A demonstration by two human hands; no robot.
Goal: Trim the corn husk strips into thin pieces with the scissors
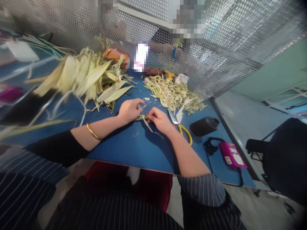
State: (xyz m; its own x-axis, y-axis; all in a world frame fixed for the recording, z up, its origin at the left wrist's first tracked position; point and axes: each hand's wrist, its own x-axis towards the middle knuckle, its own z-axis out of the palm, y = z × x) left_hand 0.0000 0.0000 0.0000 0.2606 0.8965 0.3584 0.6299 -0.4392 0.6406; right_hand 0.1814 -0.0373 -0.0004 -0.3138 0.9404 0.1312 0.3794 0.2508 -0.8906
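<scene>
My left hand (131, 110) and my right hand (159, 120) meet over the front of the blue table. Between them is a small bundle of corn husk (148, 125), with a pale strip hanging down toward me. My right thumb and fingers pinch this bundle. Fine white thread (145, 105) runs by my left fingers, which are curled in a pinch on it. Scissors (185, 132) with yellow handles lie just right of my right hand, a husk piece by their blades. Dried corn husks (83, 75) are heaped at the left, and shredded husk trimmings (168, 91) at the back right.
A dark cylinder (203, 126), perhaps a thread spool, lies right of the scissors. Beyond it sits a magenta power strip (232, 155) with a black cord. A perforated metal screen (153, 28) borders the back. An orange packet (116, 57) stands behind the husks; a black chair (285, 159) is at right.
</scene>
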